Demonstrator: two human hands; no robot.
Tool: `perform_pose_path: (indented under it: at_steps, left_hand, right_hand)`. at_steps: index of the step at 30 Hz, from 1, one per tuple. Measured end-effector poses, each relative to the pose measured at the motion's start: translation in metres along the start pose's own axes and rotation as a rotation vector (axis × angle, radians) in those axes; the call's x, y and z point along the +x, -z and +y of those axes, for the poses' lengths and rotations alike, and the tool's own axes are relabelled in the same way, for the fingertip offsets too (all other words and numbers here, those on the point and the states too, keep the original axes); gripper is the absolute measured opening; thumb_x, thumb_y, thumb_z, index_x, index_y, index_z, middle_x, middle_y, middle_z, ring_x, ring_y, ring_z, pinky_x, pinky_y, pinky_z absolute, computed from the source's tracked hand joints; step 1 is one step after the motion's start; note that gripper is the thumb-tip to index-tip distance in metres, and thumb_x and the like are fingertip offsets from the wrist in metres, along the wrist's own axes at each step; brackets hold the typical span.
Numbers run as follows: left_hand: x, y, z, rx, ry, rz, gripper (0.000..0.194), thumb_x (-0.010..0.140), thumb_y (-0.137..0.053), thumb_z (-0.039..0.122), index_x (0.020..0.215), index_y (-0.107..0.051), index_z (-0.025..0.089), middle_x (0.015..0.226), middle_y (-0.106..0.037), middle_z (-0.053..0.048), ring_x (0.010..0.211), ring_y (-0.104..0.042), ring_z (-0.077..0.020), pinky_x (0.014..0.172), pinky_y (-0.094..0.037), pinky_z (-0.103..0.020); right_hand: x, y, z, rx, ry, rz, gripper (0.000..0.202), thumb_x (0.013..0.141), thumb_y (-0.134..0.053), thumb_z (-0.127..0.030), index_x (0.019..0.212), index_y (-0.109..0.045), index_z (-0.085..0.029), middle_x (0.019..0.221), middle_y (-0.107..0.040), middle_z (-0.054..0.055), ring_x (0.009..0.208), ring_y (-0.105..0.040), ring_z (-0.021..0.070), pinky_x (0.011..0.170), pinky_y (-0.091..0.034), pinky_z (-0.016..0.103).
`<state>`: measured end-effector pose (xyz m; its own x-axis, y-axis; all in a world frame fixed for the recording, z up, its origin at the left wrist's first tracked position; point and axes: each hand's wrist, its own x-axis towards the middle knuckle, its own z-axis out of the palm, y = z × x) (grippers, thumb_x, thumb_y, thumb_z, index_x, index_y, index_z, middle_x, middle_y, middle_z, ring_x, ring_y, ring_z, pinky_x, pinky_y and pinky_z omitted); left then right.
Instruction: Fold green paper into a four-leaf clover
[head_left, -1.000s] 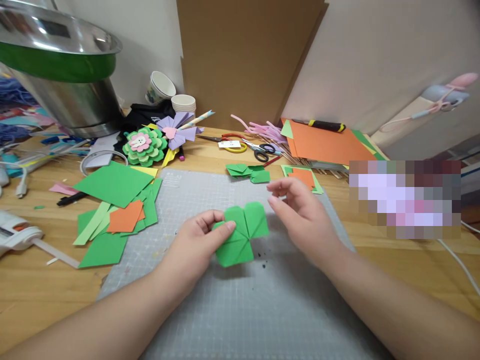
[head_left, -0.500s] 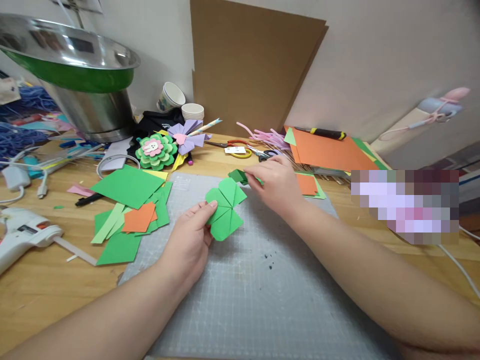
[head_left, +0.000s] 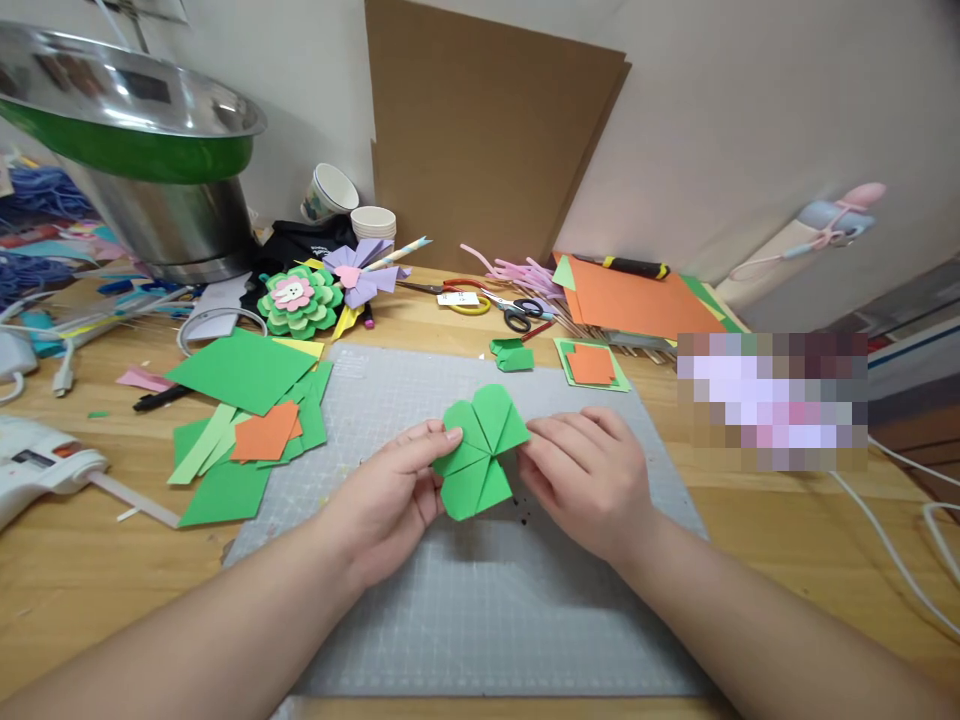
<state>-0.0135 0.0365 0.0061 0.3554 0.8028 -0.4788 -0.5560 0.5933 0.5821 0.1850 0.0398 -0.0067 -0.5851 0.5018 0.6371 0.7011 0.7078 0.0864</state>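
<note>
My left hand (head_left: 401, 480) pinches a creased green paper flower (head_left: 480, 455) at its left edge, thumb on top and fingers behind. The flower has several rounded petals and a gap on its lower right side. Held above the grey cutting mat (head_left: 480, 630), it faces me. Curled fingers of my right hand (head_left: 589, 475) close at the tip of its right petal; the thumb is mostly hidden. Small folded green paper pieces (head_left: 513, 355) lie beyond, at the mat's far edge.
Left are green paper sheets (head_left: 240, 370), an orange scrap (head_left: 264, 432) and a glue gun (head_left: 45, 465). Scissors (head_left: 517, 310), orange paper (head_left: 645, 300) and a layered paper flower (head_left: 300, 300) lie at the back. A steel bowl (head_left: 135, 100) stands back left, brown cardboard (head_left: 487, 130) behind.
My right hand has let go of the folded green piece at the mat's far edge and come back to the flower. The flower has moved slightly right and nearer me.
</note>
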Motion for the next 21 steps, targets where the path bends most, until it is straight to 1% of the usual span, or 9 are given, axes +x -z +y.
perform_pose_path:
  at_steps: [2, 6, 9, 12, 14, 16, 17, 19, 21]
  left_hand:
    - [0.000, 0.000, 0.000, 0.001, 0.002, -0.006, 0.013, 0.088, -0.055, 0.009, 0.085, -0.067, 0.014, 0.084, -0.067, -0.002, 0.073, -0.063, -0.0107, 0.067, -0.055, -0.021]
    - [0.002, 0.003, -0.001, 0.036, -0.012, -0.015, 0.008, 0.085, -0.060, 0.011, 0.081, -0.065, 0.015, 0.076, -0.064, 0.000, 0.065, -0.060, -0.0100, 0.058, -0.053, -0.020]
    - [0.004, 0.005, -0.001, 0.059, 0.008, -0.030, 0.006, 0.084, -0.060, 0.012, 0.083, -0.065, 0.015, 0.079, -0.065, -0.001, 0.068, -0.061, -0.0114, 0.060, -0.054, -0.021]
    - [0.006, 0.006, 0.002, 0.064, 0.055, -0.039, 0.011, 0.087, -0.056, 0.012, 0.090, -0.066, 0.014, 0.084, -0.066, -0.004, 0.072, -0.063, -0.0129, 0.065, -0.054, -0.023]
    - [0.007, 0.007, 0.005, 0.068, 0.065, -0.033, 0.014, 0.088, -0.053, 0.014, 0.093, -0.066, 0.014, 0.087, -0.067, -0.005, 0.076, -0.064, -0.0144, 0.068, -0.055, -0.024]
    - [0.009, 0.007, 0.007, 0.081, 0.064, -0.009, 0.016, 0.089, -0.052, 0.015, 0.097, -0.066, 0.013, 0.090, -0.068, -0.007, 0.080, -0.065, -0.0164, 0.072, -0.054, -0.026]
    - [0.009, 0.008, 0.008, 0.090, 0.067, 0.007, 0.016, 0.088, -0.053, 0.016, 0.098, -0.066, 0.012, 0.091, -0.069, -0.008, 0.082, -0.066, -0.0174, 0.073, -0.054, -0.026]
    - [0.009, 0.008, 0.008, 0.111, 0.080, 0.040, 0.017, 0.087, -0.055, 0.016, 0.098, -0.066, 0.011, 0.094, -0.070, -0.010, 0.084, -0.067, -0.0193, 0.073, -0.054, -0.027]
    - [0.009, 0.009, 0.008, 0.132, 0.091, 0.061, 0.017, 0.086, -0.056, 0.016, 0.098, -0.066, 0.010, 0.095, -0.070, -0.011, 0.086, -0.067, -0.0210, 0.074, -0.054, -0.028]
  right_hand:
    - [0.000, 0.001, -0.002, 0.016, 0.056, -0.004, 0.002, 0.084, -0.061, -0.012, 0.084, -0.061, -0.013, 0.083, -0.071, 0.006, 0.076, -0.062, 0.0200, 0.067, -0.037, 0.037]
    - [-0.003, 0.003, -0.006, 0.076, 0.202, -0.038, 0.005, 0.087, -0.058, -0.013, 0.088, -0.062, -0.014, 0.083, -0.072, 0.002, 0.081, -0.062, 0.0185, 0.071, -0.040, 0.036]
    - [-0.004, 0.003, -0.004, 0.170, 0.231, -0.080, 0.011, 0.088, -0.054, -0.010, 0.092, -0.063, -0.015, 0.089, -0.073, 0.004, 0.084, -0.062, 0.0187, 0.074, -0.043, 0.036]
    - [-0.002, 0.001, 0.001, 0.417, 0.140, -0.111, 0.018, 0.086, -0.052, -0.006, 0.096, -0.063, -0.016, 0.100, -0.071, 0.007, 0.090, -0.063, 0.0187, 0.083, -0.047, 0.038]
    - [-0.001, 0.000, 0.004, 0.619, 0.031, -0.067, 0.025, 0.083, -0.051, -0.004, 0.098, -0.064, -0.018, 0.106, -0.070, 0.007, 0.094, -0.065, 0.0186, 0.092, -0.046, 0.041]
    - [-0.001, 0.001, 0.007, 0.738, -0.091, 0.015, 0.028, 0.080, -0.050, -0.003, 0.096, -0.066, -0.020, 0.103, -0.070, 0.007, 0.093, -0.066, 0.0198, 0.096, -0.044, 0.045]
    - [-0.002, 0.003, 0.009, 0.757, -0.157, 0.061, 0.027, 0.080, -0.049, -0.004, 0.093, -0.066, -0.020, 0.098, -0.071, 0.007, 0.091, -0.066, 0.0202, 0.095, -0.045, 0.046]
    - [-0.005, 0.011, 0.011, 0.753, -0.277, 0.156, 0.025, 0.085, -0.046, -0.006, 0.088, -0.066, -0.020, 0.084, -0.069, 0.005, 0.083, -0.065, 0.0194, 0.084, -0.050, 0.042]
    - [-0.008, 0.022, 0.012, 0.757, -0.404, 0.260, 0.021, 0.092, -0.045, -0.012, 0.090, -0.064, -0.019, 0.081, -0.064, 0.004, 0.079, -0.062, 0.0176, 0.074, -0.051, 0.037]
